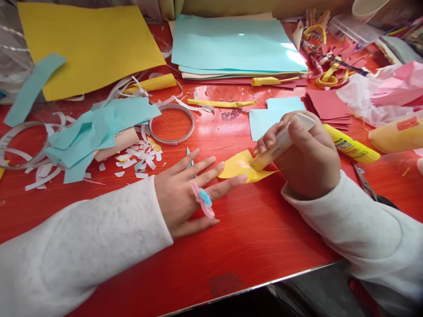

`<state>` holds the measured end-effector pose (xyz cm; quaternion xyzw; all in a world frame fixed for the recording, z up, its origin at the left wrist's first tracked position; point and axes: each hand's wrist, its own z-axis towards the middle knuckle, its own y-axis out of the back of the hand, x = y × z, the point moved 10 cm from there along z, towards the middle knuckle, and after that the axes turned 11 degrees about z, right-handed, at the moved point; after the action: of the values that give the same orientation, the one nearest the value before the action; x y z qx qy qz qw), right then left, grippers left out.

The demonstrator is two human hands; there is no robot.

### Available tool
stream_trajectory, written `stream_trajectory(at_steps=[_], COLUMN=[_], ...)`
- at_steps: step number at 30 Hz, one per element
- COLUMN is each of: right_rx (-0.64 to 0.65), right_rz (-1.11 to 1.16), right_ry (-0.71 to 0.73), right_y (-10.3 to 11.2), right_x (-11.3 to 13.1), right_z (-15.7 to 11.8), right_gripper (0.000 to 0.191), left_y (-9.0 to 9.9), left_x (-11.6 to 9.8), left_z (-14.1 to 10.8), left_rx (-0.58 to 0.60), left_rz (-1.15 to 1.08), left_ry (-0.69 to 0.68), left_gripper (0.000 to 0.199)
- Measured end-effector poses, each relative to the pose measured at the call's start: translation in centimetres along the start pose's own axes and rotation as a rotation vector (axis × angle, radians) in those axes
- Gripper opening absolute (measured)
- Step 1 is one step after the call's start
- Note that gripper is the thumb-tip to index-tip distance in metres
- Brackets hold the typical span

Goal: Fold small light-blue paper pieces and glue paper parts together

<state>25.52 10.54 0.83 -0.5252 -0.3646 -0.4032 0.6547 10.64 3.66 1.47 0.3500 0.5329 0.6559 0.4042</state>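
My left hand (194, 193) lies with fingers spread on the red table, a pink and blue ring on one finger. Its fingertips touch the left edge of a small yellow paper piece (239, 166). Wrapped in my right hand (307, 154) is a translucent glue stick (276, 147), tilted, its lower end against the yellow piece. A shiny wet-looking patch shows on the paper beside that end. Behind my right hand lie small light blue paper pieces (264, 122).
A yellow glue stick (353, 144) and scissors (368, 187) lie right of my right hand. Blue strips (95, 127), white scraps (145, 154) and a tape ring (172, 141) are at left. Large yellow (89, 48) and light blue sheets (231, 46) lie behind, beside the red table's (211, 255) clutter.
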Motion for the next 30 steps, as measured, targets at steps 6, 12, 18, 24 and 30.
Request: stream_trajectory(at_steps=[6,12,18,24,30], right_rx=[0.013,0.032,-0.069,-0.326,-0.114], right_rz=[0.058,0.041,0.099,0.219,0.089], right_ry=[0.011,0.137,0.173,0.351,0.386], right_y=[0.7,-0.1,-0.3,4.5,0.9], right_x=[0.0,1.6,1.9,4.7,5.8], right_z=[0.1,-0.3,-0.7,-0.9,-0.9], right_gripper=[0.013,0.009,0.016,0.017,0.013], left_y=[0.4,0.0,0.8,0.2,1.4], left_x=[0.9,1.3,0.4,0.0,1.3], left_z=[0.1,0.1,0.3,0.3,0.2], left_rx=[-0.036,-0.003,-0.097,-0.041,-0.173], left_rz=[-0.060,-0.026,0.086,0.089,0.064], left_ry=[0.019,0.063,-0.004,-0.022,0.089], left_gripper=[0.090,0.081,0.051,0.049,0.041])
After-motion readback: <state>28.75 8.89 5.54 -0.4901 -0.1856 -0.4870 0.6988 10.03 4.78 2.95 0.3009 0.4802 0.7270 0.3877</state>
